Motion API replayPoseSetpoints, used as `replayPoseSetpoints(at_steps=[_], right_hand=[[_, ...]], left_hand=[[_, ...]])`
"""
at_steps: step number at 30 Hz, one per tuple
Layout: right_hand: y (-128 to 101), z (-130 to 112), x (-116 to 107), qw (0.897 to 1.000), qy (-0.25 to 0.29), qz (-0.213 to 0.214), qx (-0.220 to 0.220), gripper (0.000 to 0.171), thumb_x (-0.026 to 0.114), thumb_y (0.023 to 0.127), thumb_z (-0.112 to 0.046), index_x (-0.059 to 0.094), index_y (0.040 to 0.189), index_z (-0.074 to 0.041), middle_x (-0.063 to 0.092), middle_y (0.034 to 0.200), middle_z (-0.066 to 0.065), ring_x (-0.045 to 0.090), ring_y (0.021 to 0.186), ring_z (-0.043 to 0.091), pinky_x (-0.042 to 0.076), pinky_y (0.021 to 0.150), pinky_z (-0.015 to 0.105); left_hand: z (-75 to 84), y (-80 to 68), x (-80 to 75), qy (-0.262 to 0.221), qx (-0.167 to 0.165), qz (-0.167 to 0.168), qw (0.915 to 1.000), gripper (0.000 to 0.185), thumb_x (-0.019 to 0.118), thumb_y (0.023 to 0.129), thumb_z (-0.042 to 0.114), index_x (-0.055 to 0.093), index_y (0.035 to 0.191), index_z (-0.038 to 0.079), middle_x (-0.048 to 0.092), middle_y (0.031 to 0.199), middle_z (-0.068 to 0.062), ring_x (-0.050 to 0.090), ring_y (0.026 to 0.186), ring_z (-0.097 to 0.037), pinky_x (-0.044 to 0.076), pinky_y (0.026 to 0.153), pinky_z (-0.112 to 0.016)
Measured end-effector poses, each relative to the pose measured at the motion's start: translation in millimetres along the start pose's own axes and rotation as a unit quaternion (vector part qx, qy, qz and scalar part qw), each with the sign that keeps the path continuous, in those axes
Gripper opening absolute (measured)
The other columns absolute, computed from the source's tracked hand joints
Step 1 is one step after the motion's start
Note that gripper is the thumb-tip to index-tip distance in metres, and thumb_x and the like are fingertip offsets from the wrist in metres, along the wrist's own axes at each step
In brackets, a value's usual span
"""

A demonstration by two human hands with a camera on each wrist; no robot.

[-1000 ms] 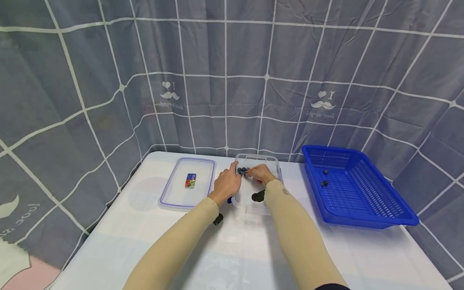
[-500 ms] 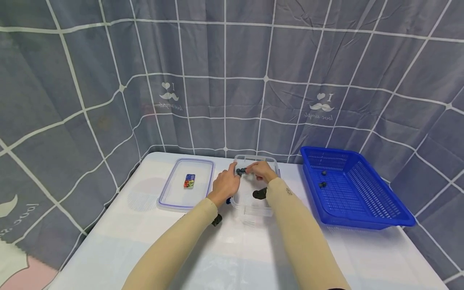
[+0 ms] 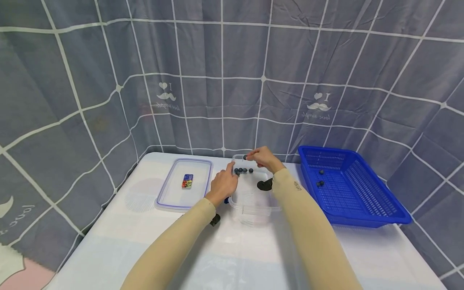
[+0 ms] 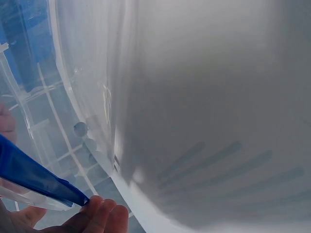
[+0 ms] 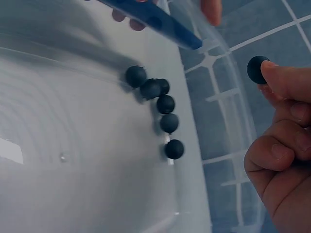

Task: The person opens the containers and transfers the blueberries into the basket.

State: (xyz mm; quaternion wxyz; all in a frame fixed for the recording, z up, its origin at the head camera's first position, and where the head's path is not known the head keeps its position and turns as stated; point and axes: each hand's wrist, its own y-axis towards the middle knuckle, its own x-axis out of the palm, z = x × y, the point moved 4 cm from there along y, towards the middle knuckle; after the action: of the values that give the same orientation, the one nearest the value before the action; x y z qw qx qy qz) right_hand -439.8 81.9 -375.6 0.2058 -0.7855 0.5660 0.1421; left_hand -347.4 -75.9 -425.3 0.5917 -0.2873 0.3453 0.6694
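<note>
Blueberry (image 5: 257, 69): small, light, soft-skinned, likely easily bruised; best taken lightly across its sides. Right hand (image 3: 263, 157) pinches it at the fingertips above the clear container (image 3: 253, 203); left hand (image 3: 224, 183) steadies the rim, its grip unclear.

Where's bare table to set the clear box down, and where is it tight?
Free: the near table in front of the clear box, between the two forearms, and the strip left of the lid. Tight: between lid and box, where the left hand sits, and between box and blue basket. The right hand pinches a berry above the box.
</note>
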Motion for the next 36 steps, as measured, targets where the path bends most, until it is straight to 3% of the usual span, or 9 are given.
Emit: replayPoseSetpoints(at_steps=[3, 6, 8, 14, 18, 22, 33, 36], right_hand=[[-4, -6, -8, 1.000, -0.010, -0.001, -0.015, 0.032, 0.068, 0.096, -0.018, 0.069, 0.125, -0.004, 0.066, 0.099, 0.004, 0.030, 0.046, 0.010, 0.035, 0.051, 0.024], [-9, -11, -17, 1.000, -0.015, 0.000, -0.024, 0.033, 0.069, 0.096, -0.019, 0.069, 0.127, -0.006, 0.051, 0.067, -0.004, 0.030, 0.045, 0.010, 0.037, 0.052, 0.026], [-11, -12, -23, 1.000, -0.011, -0.003, -0.027, 0.034, 0.069, 0.096, -0.020, 0.069, 0.128, -0.006, 0.043, 0.059, -0.004, 0.028, 0.044, 0.010, 0.038, 0.055, 0.027], [-22, -14, -46, 0.999, -0.015, -0.005, -0.034, 0.038, 0.069, 0.096, -0.020, 0.066, 0.132, -0.006, 0.048, 0.066, -0.003, 0.028, 0.046, 0.011, 0.037, 0.056, 0.029], [-30, -12, -62, 0.999, -0.016, -0.005, -0.028, 0.039, 0.068, 0.096, -0.022, 0.066, 0.132, -0.007, 0.034, 0.053, -0.005, 0.026, 0.046, 0.012, 0.033, 0.054, 0.029], [-37, -7, -81, 0.999, -0.021, -0.005, -0.027, 0.040, 0.068, 0.097, -0.023, 0.064, 0.133, -0.007, 0.031, 0.052, -0.008, 0.024, 0.047, 0.011, 0.032, 0.054, 0.028], [-55, 20, -138, 0.999, -0.036, 0.003, -0.011, 0.046, 0.065, 0.099, -0.022, 0.058, 0.139, -0.001, 0.031, 0.057, -0.007, 0.028, 0.051, 0.012, 0.037, 0.066, 0.033], [-62, 30, -151, 1.000, -0.031, -0.004, -0.004, 0.048, 0.064, 0.100, -0.021, 0.054, 0.141, 0.001, 0.029, 0.058, -0.006, 0.027, 0.051, 0.013, 0.035, 0.064, 0.032]], left_hand=[[0.0, -0.3, -0.4, -0.004, 0.004, 0.001, 1.0000, 0.055, 0.041, 0.103, 0.029, 0.034, 0.157, 0.026, 0.062, 0.131, -0.018, 0.062, 0.117, -0.037, 0.051, 0.090, -0.055], [0.4, -1.1, -0.5, -0.009, 0.007, 0.001, 0.9999, 0.055, 0.041, 0.103, 0.029, 0.034, 0.158, 0.026, 0.062, 0.130, -0.018, 0.062, 0.116, -0.037, 0.051, 0.089, -0.055], [0.5, -1.5, -0.1, -0.009, 0.009, 0.001, 0.9999, 0.055, 0.040, 0.104, 0.028, 0.034, 0.158, 0.025, 0.063, 0.129, -0.018, 0.062, 0.115, -0.037, 0.052, 0.087, -0.055], [0.8, -2.3, 0.7, -0.010, 0.015, 0.004, 0.9998, 0.055, 0.039, 0.103, 0.028, 0.034, 0.158, 0.025, 0.064, 0.124, -0.017, 0.063, 0.111, -0.036, 0.052, 0.083, -0.054], [0.0, -1.9, 0.8, -0.011, 0.014, 0.006, 0.9998, 0.055, 0.039, 0.103, 0.029, 0.034, 0.158, 0.026, 0.064, 0.125, -0.017, 0.063, 0.112, -0.037, 0.052, 0.084, -0.054], [0.1, -1.6, 0.6, -0.013, 0.013, 0.006, 0.9998, 0.055, 0.039, 0.103, 0.028, 0.034, 0.158, 0.026, 0.064, 0.125, -0.018, 0.063, 0.113, -0.036, 0.052, 0.084, -0.053], [1.2, -0.4, 0.5, -0.010, 0.011, 0.005, 0.9999, 0.055, 0.038, 0.104, 0.028, 0.033, 0.158, 0.027, 0.064, 0.122, -0.016, 0.064, 0.107, -0.034, 0.052, 0.079, -0.051], [0.5, -0.7, 0.7, -0.012, 0.010, 0.004, 0.9999, 0.055, 0.038, 0.104, 0.028, 0.033, 0.158, 0.027, 0.064, 0.123, -0.016, 0.063, 0.108, -0.035, 0.052, 0.079, -0.051]])
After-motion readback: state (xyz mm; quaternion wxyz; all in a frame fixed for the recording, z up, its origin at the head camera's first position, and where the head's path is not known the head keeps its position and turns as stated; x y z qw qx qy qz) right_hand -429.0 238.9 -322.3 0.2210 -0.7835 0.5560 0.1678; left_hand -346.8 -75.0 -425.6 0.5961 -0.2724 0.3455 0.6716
